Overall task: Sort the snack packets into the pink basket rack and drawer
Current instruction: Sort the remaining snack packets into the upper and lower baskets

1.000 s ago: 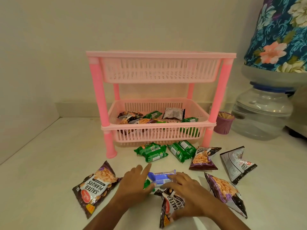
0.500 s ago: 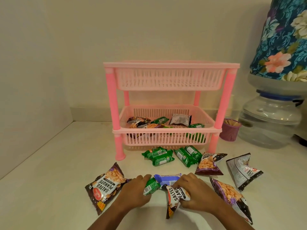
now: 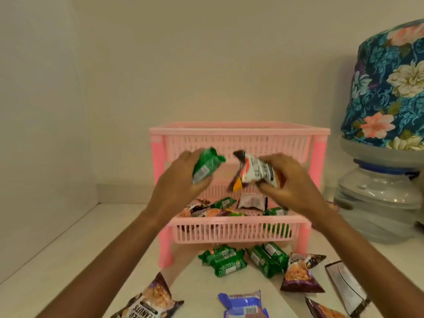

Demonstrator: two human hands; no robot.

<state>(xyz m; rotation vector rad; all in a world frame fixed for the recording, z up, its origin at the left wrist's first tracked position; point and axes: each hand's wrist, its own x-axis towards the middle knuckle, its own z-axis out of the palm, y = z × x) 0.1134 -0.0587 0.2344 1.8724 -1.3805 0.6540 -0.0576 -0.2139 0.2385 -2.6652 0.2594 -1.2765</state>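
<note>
A pink two-tier basket rack [image 3: 239,133] stands against the wall. My left hand [image 3: 176,187] grips a green biscuit packet [image 3: 206,165] in front of the upper basket. My right hand [image 3: 291,182] grips a salted peanuts packet [image 3: 254,173] beside it, above the lower basket [image 3: 231,230]. The lower basket holds several green and peanut packets. On the counter in front lie green packets [image 3: 226,259], a peanut packet [image 3: 298,273], a blue packet [image 3: 243,302] and another peanuts packet [image 3: 149,301].
A water jar [image 3: 376,203] with a floral cover [image 3: 390,92] stands at the right. A small purple cup [image 3: 331,206] shows behind my right wrist. Walls close the back and left. More packets [image 3: 346,288] lie at the front right.
Both hands rose from the counter, each lifting a packet up in front of the rack. The blue packet stayed on the counter. The camera moved closer to the rack.
</note>
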